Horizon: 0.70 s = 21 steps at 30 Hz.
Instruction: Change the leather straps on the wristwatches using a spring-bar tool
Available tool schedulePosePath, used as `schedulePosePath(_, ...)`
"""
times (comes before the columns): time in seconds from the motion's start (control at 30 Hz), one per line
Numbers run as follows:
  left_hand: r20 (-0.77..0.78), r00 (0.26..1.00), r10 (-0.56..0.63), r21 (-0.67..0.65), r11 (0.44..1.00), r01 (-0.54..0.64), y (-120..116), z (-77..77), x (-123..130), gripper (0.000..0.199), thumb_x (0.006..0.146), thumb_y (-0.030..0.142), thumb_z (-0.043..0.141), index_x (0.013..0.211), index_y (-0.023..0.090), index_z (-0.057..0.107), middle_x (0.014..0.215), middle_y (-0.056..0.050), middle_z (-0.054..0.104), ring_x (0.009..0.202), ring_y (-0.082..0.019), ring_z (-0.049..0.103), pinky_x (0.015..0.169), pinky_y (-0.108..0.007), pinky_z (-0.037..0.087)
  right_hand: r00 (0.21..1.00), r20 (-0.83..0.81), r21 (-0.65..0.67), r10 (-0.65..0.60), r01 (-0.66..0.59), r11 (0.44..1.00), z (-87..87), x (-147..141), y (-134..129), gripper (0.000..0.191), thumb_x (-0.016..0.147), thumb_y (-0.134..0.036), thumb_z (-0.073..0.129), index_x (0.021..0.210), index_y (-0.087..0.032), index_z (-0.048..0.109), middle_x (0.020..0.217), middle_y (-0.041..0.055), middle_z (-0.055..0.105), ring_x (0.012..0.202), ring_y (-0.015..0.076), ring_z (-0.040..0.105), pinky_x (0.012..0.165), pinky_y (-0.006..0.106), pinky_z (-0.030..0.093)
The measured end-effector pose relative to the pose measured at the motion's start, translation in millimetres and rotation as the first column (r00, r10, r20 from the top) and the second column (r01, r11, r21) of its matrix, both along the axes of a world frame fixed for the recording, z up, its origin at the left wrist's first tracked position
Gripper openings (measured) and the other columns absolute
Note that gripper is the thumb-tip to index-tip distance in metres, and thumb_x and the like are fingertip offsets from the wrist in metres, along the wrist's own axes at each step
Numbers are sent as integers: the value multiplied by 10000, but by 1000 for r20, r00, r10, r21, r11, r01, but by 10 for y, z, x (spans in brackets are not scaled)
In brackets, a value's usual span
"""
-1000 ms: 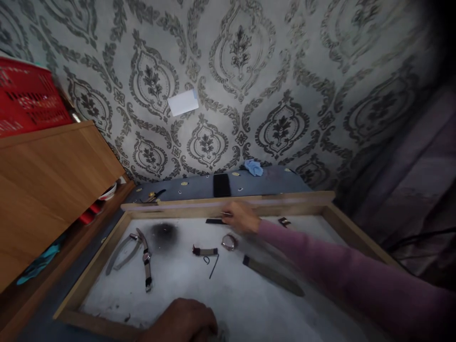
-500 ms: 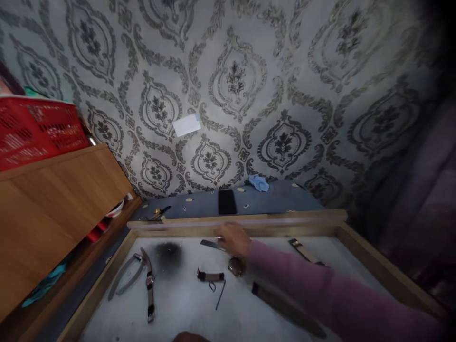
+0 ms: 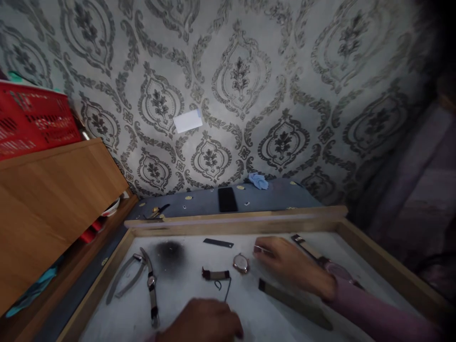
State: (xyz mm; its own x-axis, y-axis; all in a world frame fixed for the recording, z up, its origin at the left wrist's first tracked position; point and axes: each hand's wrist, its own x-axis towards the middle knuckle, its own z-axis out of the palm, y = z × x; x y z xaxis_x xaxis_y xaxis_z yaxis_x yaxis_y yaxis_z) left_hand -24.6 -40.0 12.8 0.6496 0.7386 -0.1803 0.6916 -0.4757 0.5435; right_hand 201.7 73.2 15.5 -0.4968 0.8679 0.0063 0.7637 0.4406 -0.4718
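Sliver of pale, metallic-looking material, held at the fingertips of the bare right hand, low over the white floor of a shallow wooden-framed tray. Probably light, stiff and a little slippery, easily lost because so thin; best pinched at mid-length between thumb and forefinger. Just beside it, but apart, a round, rose-rimmed watch head, likely dense for its size, smooth and perhaps fragile across the face, so better gripped by the rim. For the right, a low palm-down pose, with the forearm in a mauve sleeve slanting in from the right, thumb and forefinger seemingly closed on the sliver, other fingers curled. For the bare left hand, back upward and knuckles bent at the bottom of view; fingertips too hidden to tell whether grasping anything. Near the left, a short beige strap with dark brown ends and a thin dark cord-like piece. Farther out, a flat dark-grey strip, a long olive-grey blade-shaped bar, a strapped watch with a pinkish case and grey-handled pliers.
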Motion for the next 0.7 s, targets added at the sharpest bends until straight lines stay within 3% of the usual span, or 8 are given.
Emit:
schedulePosePath(0.07,46,996,73,181,980,-80,188,142,-29,242,848,81,470,960,176,662,898,-79,695,817,-205,637,751,-306,475,1000,-8,-45,-24,24,999,-92,152,-161,210,850,-232,460,691,-187,590,736,65,671,686,201,599,612,282,352)
schedulePosePath(0.1,84,992,90,207,973,-106,286,205,-50,253,866,86,430,933,171,659,876,-72,695,806,-194,632,747,-293,465,999,3,-58,-49,49,997,-134,218,-246,224,859,-244,451,685,-190,583,714,60,662,665,197,592,602,282,344)
schedulePosePath(0.2,156,952,264,180,940,-290,552,285,-100,207,879,144,426,886,156,632,788,-49,662,731,-174,599,680,-263,434,993,55,-106,-103,109,988,-210,368,-474,262,903,-291,424,745,-184,604,703,61,654,649,191,588,599,282,329)
schedulePosePath(0.3,269,905,329,90,927,-364,663,217,-68,212,899,177,395,903,164,606,772,-29,627,712,-160,577,619,-236,410,986,80,-104,-146,154,983,-207,436,-601,232,901,-294,462,799,-174,632,763,76,673,734,202,609,622,274,326)
schedulePosePath(0.37,281,903,324,106,925,-365,630,159,-13,198,900,178,400,916,171,597,811,-29,627,726,-160,572,631,-244,407,981,97,-125,-166,178,976,-186,444,-630,243,898,-326,488,791,-170,640,702,62,651,675,185,589,591,266,306)
schedulePosePath(0.53,192,959,209,290,921,-259,507,69,55,188,904,166,409,907,188,595,887,-49,627,843,-205,572,744,-316,416,987,97,-148,-130,144,978,-165,418,-631,246,850,-371,574,710,-175,625,616,24,586,584,145,513,536,254,241)
schedulePosePath(0.7,128,970,208,339,910,-239,513,11,32,171,899,186,417,905,193,588,864,-59,622,850,-235,555,739,-351,407,989,39,-252,-146,151,956,-160,416,-616,167,796,-227,610,644,-161,591,563,-14,500,553,109,435,525,248,215)
